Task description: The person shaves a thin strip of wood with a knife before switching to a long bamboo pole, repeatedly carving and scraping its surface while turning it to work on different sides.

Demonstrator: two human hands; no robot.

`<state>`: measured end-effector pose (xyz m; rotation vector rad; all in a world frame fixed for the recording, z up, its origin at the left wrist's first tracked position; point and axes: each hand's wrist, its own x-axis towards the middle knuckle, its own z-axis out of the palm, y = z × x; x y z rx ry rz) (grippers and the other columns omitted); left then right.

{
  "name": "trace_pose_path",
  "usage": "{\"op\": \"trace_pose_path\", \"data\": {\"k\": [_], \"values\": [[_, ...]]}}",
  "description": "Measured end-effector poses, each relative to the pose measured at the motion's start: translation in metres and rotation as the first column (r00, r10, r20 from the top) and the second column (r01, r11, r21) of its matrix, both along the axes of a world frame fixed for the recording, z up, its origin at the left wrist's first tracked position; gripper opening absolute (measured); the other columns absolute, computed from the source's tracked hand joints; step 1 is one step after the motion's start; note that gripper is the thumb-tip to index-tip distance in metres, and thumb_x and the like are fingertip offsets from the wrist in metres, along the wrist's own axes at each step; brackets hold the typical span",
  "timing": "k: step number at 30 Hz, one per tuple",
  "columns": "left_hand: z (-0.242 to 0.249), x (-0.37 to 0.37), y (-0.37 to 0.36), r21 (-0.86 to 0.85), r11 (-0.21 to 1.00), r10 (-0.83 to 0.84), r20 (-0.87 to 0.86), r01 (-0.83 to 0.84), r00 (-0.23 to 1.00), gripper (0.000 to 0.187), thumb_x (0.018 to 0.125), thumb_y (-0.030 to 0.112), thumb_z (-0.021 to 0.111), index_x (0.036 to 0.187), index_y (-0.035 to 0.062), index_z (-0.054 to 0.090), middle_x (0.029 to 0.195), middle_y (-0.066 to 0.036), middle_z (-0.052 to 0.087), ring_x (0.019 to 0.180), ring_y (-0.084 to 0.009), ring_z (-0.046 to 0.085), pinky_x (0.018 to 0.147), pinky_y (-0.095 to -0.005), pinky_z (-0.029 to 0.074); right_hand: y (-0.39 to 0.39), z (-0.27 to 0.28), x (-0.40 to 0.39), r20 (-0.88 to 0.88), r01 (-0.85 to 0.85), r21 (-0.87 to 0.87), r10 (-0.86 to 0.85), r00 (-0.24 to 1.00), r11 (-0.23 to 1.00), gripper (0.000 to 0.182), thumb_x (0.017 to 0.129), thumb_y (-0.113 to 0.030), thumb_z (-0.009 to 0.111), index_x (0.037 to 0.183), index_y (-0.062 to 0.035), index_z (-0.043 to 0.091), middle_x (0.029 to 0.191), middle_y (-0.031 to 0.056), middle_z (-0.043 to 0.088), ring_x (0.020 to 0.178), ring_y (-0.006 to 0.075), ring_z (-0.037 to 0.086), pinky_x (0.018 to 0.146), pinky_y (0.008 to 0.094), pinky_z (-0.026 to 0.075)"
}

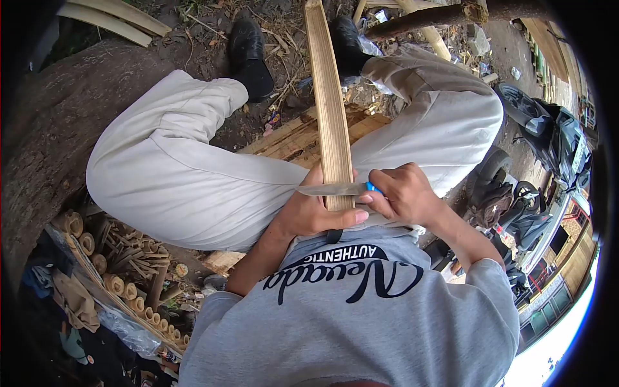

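Observation:
A long, flat strip of pale bamboo or wood runs from my waist out between my knees. My left hand is wrapped round its near end, with the thumb across the strip. In my right hand is a knife with a blue handle, held in closed fingers. Its blade lies crosswise over the strip just beyond my left thumb and points left. The handle is mostly hidden by my fingers.
Cut bamboo tubes and split pieces lie at the lower left. Wooden planks lie beneath my legs. A log and debris are beyond my feet. A motorcycle stands at the right.

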<state>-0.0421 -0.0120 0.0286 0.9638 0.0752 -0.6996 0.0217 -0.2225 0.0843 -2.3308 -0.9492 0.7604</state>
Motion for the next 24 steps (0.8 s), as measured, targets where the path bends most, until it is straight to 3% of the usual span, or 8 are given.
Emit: {"op": "trace_pose_path", "data": {"k": [2,9,10,12,14,15,20,24], "values": [[0.007,0.0,-0.003,-0.089,0.993,0.065,-0.097,-0.074,0.993,0.065,0.075,0.015,0.084,0.124,-0.0005,0.043,0.105,-0.007,0.055,0.097,-0.0141,0.057,0.082,-0.0284,0.049,-0.002,-0.004,-0.003,0.034,-0.03,0.027,0.03,0.999,0.999,0.041,0.095,-0.043,0.061,0.076,-0.0071,0.057,0.053,0.0077,0.054,0.044,0.0292,0.056,0.044,0.0395,0.045],[-0.006,-0.01,-0.002,-0.013,0.996,0.089,-0.087,-0.09,0.992,0.069,0.074,0.018,0.085,0.125,-0.001,0.042,0.106,-0.008,0.054,0.099,-0.0156,0.055,0.085,-0.0293,0.048,0.0,-0.026,-0.001,0.208,-0.13,0.059,0.115,0.971,0.99,0.043,0.092,-0.044,0.063,0.072,-0.0081,0.051,0.054,0.008,0.049,0.045,0.0301,0.052,0.045,0.0404,0.042],[-0.01,-0.008,0.001,0.036,0.999,-0.02,-0.018,0.021,1.0,0.071,0.073,0.02,0.086,0.125,-0.0015,0.042,0.107,-0.008,0.053,0.1,-0.0155,0.055,0.085,-0.0287,0.048,0.001,-0.032,0.002,0.209,-0.13,0.063,0.114,0.971,0.99,0.043,0.092,-0.044,0.063,0.072,-0.0081,0.051,0.054,0.008,0.049,0.045,0.0301,0.052,0.045,0.0404,0.042],[-0.015,-0.011,0.0,0.091,0.987,-0.137,0.046,0.133,0.989,0.073,0.072,0.022,0.087,0.125,-0.0019,0.043,0.108,-0.008,0.053,0.101,-0.0153,0.054,0.085,-0.028,0.047,0.002,-0.044,0.013,0.262,-0.055,-0.003,0.054,0.963,0.998,0.042,0.094,-0.043,0.062,0.075,-0.0079,0.051,0.056,0.0085,0.051,0.047,0.031,0.055,0.045,0.0409,0.043],[-0.016,-0.016,-0.007,0.022,0.999,-0.026,-0.035,0.027,0.999,0.076,0.07,0.025,0.089,0.123,-0.0027,0.043,0.106,-0.007,0.052,0.098,-0.0133,0.052,0.084,-0.0269,0.045,0.002,-0.057,0.037,0.261,-0.012,-0.075,0.031,0.965,0.997,0.04,0.097,-0.042,0.057,0.077,-0.0075,0.053,0.055,0.0116,0.052,0.048,0.0329,0.056,0.045,0.0429,0.043],[-0.004,-0.009,-0.009,-0.021,0.999,0.049,-0.071,-0.05,0.996,0.06,0.067,0.016,0.088,0.108,0.0038,0.047,0.088,0.001,0.048,0.075,-0.0049,0.048,0.066,-0.0203,0.041,0.005,-0.063,0.051,0.29,0.038,-0.095,-0.009,0.957,0.995,0.041,0.099,-0.042,0.055,0.077,-0.0071,0.053,0.054,0.0134,0.052,0.048,0.0343,0.056,0.046,0.044,0.043],[-0.006,-0.011,-0.002,-0.077,0.997,0.007,-0.138,-0.018,0.99,0.068,0.069,0.021,0.089,0.117,-0.0004,0.046,0.097,-0.002,0.05,0.087,-0.0087,0.05,0.074,-0.0233,0.043,0.019,-0.072,0.08,0.347,0.166,-0.091,-0.125,0.93,0.982,0.047,0.101,-0.044,0.051,0.075,-0.0054,0.056,0.053,0.0147,0.057,0.05,0.036,0.06,0.045,0.0448,0.046],[-0.005,-0.013,0.0,-0.151,0.981,0.084,-0.218,-0.118,0.972,0.06,0.069,0.018,0.087,0.113,0.0021,0.048,0.094,0.0,0.051,0.082,-0.0079,0.051,0.07,-0.0228,0.042,0.014,-0.039,0.035,0.051,0.066,0.09,-0.071,0.996,0.994,0.036,0.1,-0.032,0.054,0.076,-0.0045,0.054,0.053,0.0149,0.05,0.049,0.0389,0.053,0.051,0.0462,0.042]]}}
